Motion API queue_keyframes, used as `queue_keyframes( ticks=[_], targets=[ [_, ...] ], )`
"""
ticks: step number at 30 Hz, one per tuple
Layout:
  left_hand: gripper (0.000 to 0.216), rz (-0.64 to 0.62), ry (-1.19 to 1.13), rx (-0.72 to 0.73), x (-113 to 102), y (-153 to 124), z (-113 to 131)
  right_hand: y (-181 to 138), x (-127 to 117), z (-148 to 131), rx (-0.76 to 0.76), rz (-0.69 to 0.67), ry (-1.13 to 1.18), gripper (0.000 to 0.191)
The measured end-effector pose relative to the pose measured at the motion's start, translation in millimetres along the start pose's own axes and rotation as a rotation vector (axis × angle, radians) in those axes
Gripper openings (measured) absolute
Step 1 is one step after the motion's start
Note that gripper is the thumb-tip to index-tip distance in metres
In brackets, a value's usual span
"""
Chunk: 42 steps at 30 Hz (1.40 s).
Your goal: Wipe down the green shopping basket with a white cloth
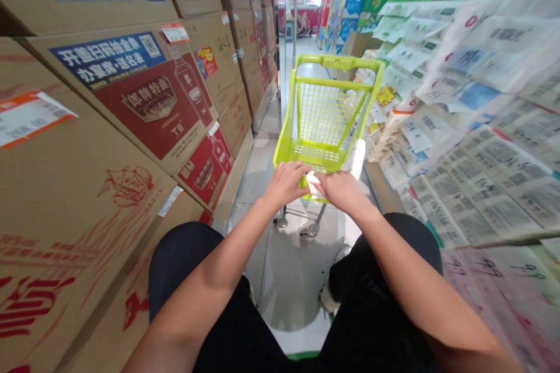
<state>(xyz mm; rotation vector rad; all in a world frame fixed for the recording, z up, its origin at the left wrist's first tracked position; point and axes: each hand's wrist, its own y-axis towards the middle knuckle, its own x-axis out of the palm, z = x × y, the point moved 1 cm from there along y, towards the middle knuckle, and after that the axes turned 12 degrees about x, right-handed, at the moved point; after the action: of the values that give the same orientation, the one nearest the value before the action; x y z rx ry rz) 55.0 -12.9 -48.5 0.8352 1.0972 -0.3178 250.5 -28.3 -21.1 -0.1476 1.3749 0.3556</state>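
currently, my left hand (pixel 287 182) and right hand (pixel 342 189) pinch a white wad (pixel 313 184) at the cart (pixel 286 128), seemingly unfinished.

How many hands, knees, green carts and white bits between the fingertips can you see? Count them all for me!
Hands: 2, the left hand and right hand
Knees: 2, the left knee and right knee
Green cart: 1
White bit: 1
Total: 6

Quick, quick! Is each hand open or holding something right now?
Left hand: closed, seemingly pinching the small white piece.
Right hand: closed, holding the same piece.
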Motion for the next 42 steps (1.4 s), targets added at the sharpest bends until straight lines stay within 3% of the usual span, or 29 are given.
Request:
queue_keyframes(
  ticks=[4,9,16,23,29,36,42],
  targets=[
    [0.061,0.061,-0.223,0.027,-8.4,0.1,9.9,-3.6,-0.7,9.6,0.028,-0.066,0.014,0.042],
    [0.064,0.039,-0.292,0.076,-13.2,-1.4,13.1,-5.8,-0.8,10.3,0.003,-0.041,-0.01,0.043],
    [0.064,0.054,-0.267,0.027,-9.8,-0.1,15.2,-5.6,-1.2,1.7,0.009,-0.028,-0.017,0.039],
    [0.015,0.063,-0.273,-0.041,-8.1,3.3,-0.1,-5.8,-6.4,-5.6,0.0,-0.006,0.092,0.044],
    [0.018,0.054,-0.407,0.13,-16.0,-2.9,-18.5,-5.2,-5.6,20.3,-0.076,0.143,0.365,0.048],
    [0.022,0.091,-0.445,0.179,-18.2,0.3,-22.9,1.3,9.2,53.6,0.137,0.411,0.466,0.037],
    [0.021,0.164,-0.376,0.031,-19.5,-0.1,-31.3,-3.8,2.9,48.1,-0.196,0.138,0.455,0.045]
  ],
)
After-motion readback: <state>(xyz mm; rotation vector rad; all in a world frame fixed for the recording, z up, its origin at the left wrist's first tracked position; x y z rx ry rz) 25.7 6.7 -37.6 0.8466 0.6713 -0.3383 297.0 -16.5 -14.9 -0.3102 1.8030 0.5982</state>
